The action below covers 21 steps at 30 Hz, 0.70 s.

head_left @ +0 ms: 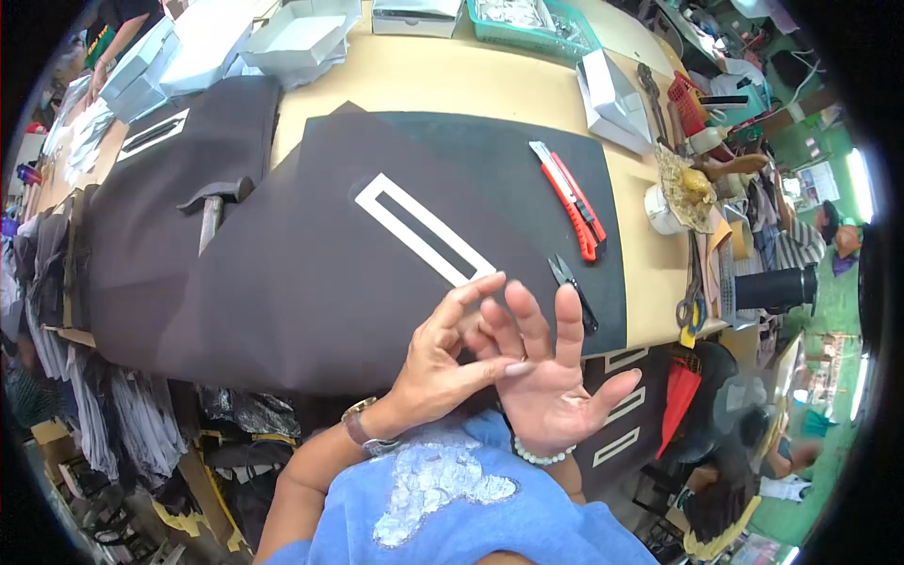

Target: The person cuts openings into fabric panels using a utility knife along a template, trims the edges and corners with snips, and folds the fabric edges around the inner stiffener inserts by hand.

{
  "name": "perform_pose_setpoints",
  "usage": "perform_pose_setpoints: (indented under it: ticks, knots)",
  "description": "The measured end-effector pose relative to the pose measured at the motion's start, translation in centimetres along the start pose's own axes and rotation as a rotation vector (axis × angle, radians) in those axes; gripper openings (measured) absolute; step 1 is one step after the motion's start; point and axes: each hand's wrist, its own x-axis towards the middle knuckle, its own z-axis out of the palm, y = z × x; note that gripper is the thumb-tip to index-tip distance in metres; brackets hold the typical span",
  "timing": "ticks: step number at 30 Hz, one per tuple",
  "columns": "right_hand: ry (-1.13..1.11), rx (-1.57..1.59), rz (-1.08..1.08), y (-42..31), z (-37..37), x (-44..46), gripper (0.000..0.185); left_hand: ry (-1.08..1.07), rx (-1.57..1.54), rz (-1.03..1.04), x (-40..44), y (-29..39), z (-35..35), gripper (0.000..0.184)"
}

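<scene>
My left hand (pixel 443 363), a watch on its wrist, has its fingers curved and apart; its thumb touches my right hand near the base of the fingers. My right hand (pixel 546 381) is palm up with fingers spread, a beaded bracelet at the wrist. Neither hand shows anything in it. Just beyond my fingertips, a white rectangular frame-shaped strip (pixel 424 228) lies on a large dark brown sheet (pixel 282 273). To the right, a red utility knife (pixel 572 202) and small black thread snips (pixel 573 290) rest on a black cutting mat (pixel 527 141).
A hammer (pixel 213 209) lies on dark sheets at left. White boxes (pixel 299 42) and a green basket (pixel 537 33) stand at the back. Near the right edge are a white pot (pixel 662 212) and scissors (pixel 692 306). Another person's arm (pixel 118 42) shows at upper left.
</scene>
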Motion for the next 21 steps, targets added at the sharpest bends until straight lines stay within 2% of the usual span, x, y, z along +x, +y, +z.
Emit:
perform_pose_setpoints:
  ticks: [2,5,6,9,10,13,16,17,19,20,21]
  knots:
    - [-0.034,0.283,0.018,0.1,-0.5,-0.7,0.097,-0.077,-0.078,-0.129,-0.4,0.6,-0.5,0.079]
    - [-0.128,0.386,0.092,0.1,-0.6,-0.6,0.096,-0.184,0.211,0.167,-0.4,0.8,-1.3,0.074]
    - [-0.098,0.357,0.112,0.2,-0.2,-0.6,0.095,-0.164,0.31,0.213,-0.5,1.0,-1.4,0.07]
    - [-0.148,0.287,0.085,1.1,-0.4,-0.4,0.095,-0.186,0.277,0.078,-0.8,1.8,-1.7,0.067]
    - [-0.073,0.29,0.105,0.9,0.1,-0.3,0.096,-0.172,0.245,0.11,-0.8,1.9,-1.6,0.065]
    - [-0.093,0.26,0.156,0.4,-0.7,0.2,0.082,-0.189,0.18,0.046,-0.9,2.1,-1.6,0.066]
    - [0.054,-0.335,0.401,-3.7,-0.3,2.2,0.061,-0.15,0.6,0.339,-0.2,3.0,-1.6,0.07]
    - [0.068,-0.719,0.287,-4.3,-1.1,3.8,0.045,-0.139,0.743,0.401,0.2,4.2,-1.9,0.073]
    - [0.161,-1.726,0.106,-5.8,-1.8,7.2,0.034,-0.038,0.918,0.411,0.9,5.5,-3.2,0.074]
    - [0.207,-2.089,-0.039,-6.0,-4.2,8.1,0.037,0.05,1.097,0.472,1.5,6.0,-4.2,0.07]
    - [0.274,-2.343,-0.076,-6.3,-6.5,8.7,0.041,0.143,1.277,0.529,2.0,6.5,-5.2,0.066]
